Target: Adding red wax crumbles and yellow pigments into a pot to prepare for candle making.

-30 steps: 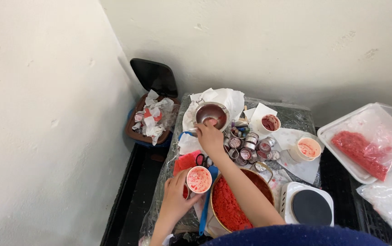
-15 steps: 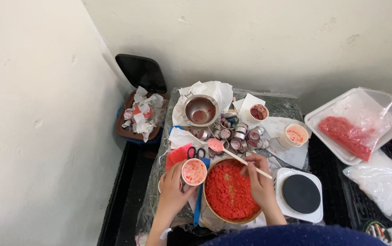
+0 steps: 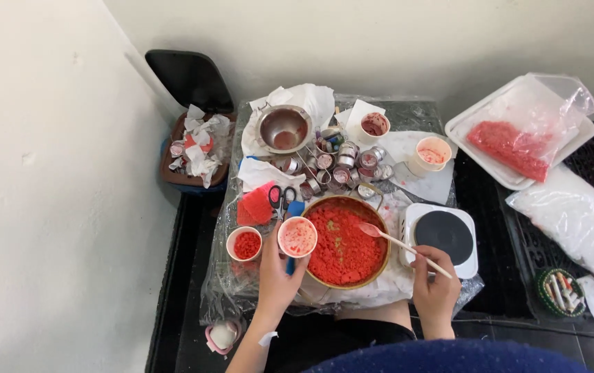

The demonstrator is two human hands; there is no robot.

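A small table (image 3: 421,114) wrapped in crinkled clear plastic stands against a pale wall, in a corner where a second white wall runs down the left side; the floor around it is dark. The left hand (image 3: 277,273) is closed around a small cup (image 3: 297,237) smeared red inside, holding it just above the table's near edge beside a big bowl (image 3: 344,242) heaped with red crumbly stuff. The right hand (image 3: 435,287) is pinched shut on the stick handle of a pink spoon (image 3: 400,243), whose head hovers over the right side of the bowl. Another cup (image 3: 244,244) with red crumbs stands just left of the held one. Behind the bowl lie scissors (image 3: 282,200), a cluster of little tins (image 3: 342,162), a metal pot (image 3: 284,129) on white paper, and two more white cups near the far edge. A round black hotplate (image 3: 443,236) on a white base sits just right of the bowl. Left of the table, a bin (image 3: 195,148) full of crumpled tissue has its black lid tipped up against the wall. To the right, a white tray (image 3: 518,128) holds a bag of red material, with a clear bag (image 3: 577,221) of white stuff nearer.
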